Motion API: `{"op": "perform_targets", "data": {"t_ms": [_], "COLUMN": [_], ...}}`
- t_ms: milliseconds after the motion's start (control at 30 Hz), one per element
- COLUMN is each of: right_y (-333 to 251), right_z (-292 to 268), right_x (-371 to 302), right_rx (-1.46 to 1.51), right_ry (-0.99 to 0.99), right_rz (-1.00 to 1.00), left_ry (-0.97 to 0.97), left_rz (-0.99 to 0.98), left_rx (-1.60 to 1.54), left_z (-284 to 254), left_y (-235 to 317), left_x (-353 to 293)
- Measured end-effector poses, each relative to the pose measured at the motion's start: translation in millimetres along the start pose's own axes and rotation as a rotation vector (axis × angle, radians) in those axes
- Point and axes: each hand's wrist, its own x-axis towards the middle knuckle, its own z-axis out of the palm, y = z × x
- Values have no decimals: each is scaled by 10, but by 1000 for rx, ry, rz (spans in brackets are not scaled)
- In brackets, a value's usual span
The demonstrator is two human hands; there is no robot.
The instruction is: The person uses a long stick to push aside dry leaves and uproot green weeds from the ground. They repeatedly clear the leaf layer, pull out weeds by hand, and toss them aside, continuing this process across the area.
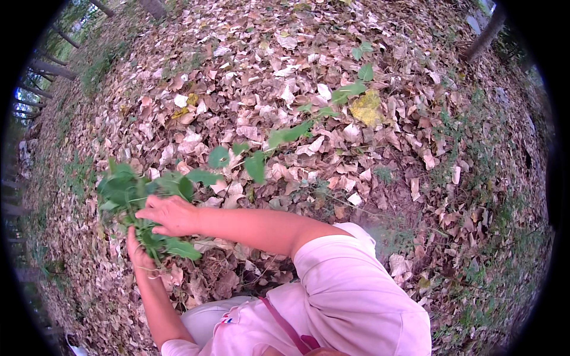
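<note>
A bunch of green leafy vines is gathered at the left, above the ground litter. My left hand is closed around its stems from below, with the fingers mostly hidden by leaves. Reaching across from the right, my right hand lies against the same bunch, its fingers bent onto the stems. From the top of the bunch a long leafy strand trails over the ground toward the far right. Some loose leaves stick out below my right hand.
Dry brown fallen leaves cover most of the ground. A yellow leaf lies beside the strand. Low green weeds grow on the right. Tree trunks stand at the far left and a trunk at the far right.
</note>
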Motion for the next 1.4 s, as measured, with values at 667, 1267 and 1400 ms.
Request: {"op": "perform_targets", "data": {"t_ms": [667,1267,1400], "right_y": [1140,135,916], "right_z": [-386,-188,-277], "right_x": [42,261,34], "right_rx": [-293,-155,-210], "right_ry": [-194,-451,-218], "right_rz": [454,401,547], "left_ry": [-799,-70,-204], "left_rz": [-71,360,289], "left_rx": [1144,-207,-191], "left_z": [133,-759,-773], "left_y": [-135,712,659], "left_x": [-368,164,-27]}}
